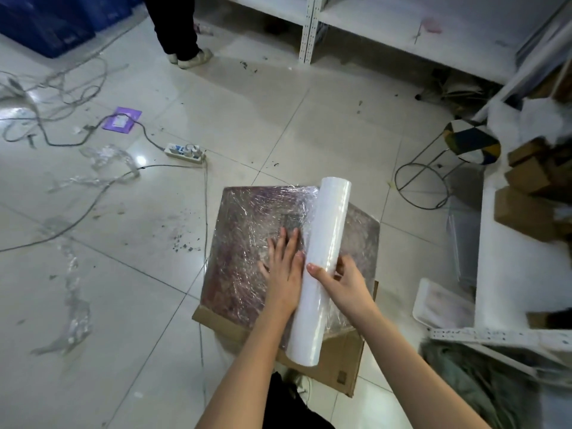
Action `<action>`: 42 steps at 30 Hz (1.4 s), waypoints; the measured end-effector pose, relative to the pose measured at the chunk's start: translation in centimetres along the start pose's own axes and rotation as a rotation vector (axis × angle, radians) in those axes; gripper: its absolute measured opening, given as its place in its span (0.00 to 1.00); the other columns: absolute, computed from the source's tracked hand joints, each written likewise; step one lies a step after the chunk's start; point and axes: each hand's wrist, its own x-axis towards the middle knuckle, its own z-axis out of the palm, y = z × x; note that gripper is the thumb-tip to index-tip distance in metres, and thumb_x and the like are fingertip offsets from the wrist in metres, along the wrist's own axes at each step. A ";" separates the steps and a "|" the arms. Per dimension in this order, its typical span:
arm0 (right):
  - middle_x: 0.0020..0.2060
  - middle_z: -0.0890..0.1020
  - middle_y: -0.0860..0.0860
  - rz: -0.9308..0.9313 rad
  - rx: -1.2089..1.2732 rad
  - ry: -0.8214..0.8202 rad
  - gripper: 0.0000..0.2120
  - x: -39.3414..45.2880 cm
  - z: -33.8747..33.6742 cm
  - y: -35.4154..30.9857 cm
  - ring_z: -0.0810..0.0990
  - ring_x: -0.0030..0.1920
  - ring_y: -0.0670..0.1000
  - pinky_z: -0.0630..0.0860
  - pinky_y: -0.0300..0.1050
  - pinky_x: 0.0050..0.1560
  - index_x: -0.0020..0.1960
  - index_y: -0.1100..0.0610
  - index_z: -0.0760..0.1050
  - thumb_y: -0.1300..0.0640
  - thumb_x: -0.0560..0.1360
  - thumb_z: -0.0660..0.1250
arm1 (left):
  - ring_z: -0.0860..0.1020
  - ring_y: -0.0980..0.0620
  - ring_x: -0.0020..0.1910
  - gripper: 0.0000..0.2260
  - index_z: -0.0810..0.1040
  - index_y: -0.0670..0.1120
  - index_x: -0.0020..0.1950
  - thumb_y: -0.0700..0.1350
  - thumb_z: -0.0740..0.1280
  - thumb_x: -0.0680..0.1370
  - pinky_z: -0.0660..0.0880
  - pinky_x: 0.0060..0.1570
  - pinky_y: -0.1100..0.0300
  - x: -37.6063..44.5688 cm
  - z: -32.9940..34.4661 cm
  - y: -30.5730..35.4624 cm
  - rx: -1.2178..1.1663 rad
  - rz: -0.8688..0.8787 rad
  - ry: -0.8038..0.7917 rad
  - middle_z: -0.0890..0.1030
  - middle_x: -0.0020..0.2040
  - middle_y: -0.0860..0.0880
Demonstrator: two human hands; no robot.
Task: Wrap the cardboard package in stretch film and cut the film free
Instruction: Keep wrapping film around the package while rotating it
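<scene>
Cardboard package (247,243) on the floor, its top sheathed in crinkled, glossy film. Left hand (283,274) pressed flat, fingers straight; right hand (346,286) fingers curled around the white film roll (325,258) lying across it.

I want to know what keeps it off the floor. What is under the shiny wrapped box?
A flat brown cardboard sheet lies under the film-wrapped cardboard package, sticking out at its near side. The package hides the rest of the sheet and the white tiled floor beneath.

Left hand (283,270) flat on wrapped package (244,243); right hand (343,283) apparently grips film roll (325,264).
</scene>
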 end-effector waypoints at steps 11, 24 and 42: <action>0.45 0.75 0.50 0.087 0.125 0.123 0.23 0.1 1.1 0.3 0.77 0.43 0.44 0.72 0.36 0.36 0.56 0.59 0.64 0.52 0.70 0.74 | 0.35 0.57 0.75 0.33 0.46 0.66 0.73 0.74 0.34 0.70 0.29 0.70 0.43 0.5 -0.7 -0.5 -0.007 -0.003 -0.014 0.41 0.76 0.62; 0.47 0.73 0.52 0.126 0.045 0.149 0.31 1.0 3.6 1.1 0.74 0.42 0.45 0.69 0.33 0.34 0.58 0.61 0.59 0.52 0.68 0.76 | 0.47 0.46 0.78 0.40 0.51 0.55 0.78 0.75 0.50 0.71 0.48 0.71 0.33 0.7 -3.9 -0.8 0.157 -0.039 -0.056 0.49 0.79 0.52; 0.50 0.75 0.46 0.053 0.045 -0.247 0.25 2.4 0.1 3.0 0.75 0.47 0.40 0.72 0.33 0.40 0.61 0.54 0.64 0.51 0.71 0.72 | 0.42 0.48 0.77 0.38 0.40 0.62 0.75 0.67 0.57 0.71 0.47 0.72 0.34 -0.5 -2.1 -0.9 0.058 -0.116 0.075 0.42 0.79 0.55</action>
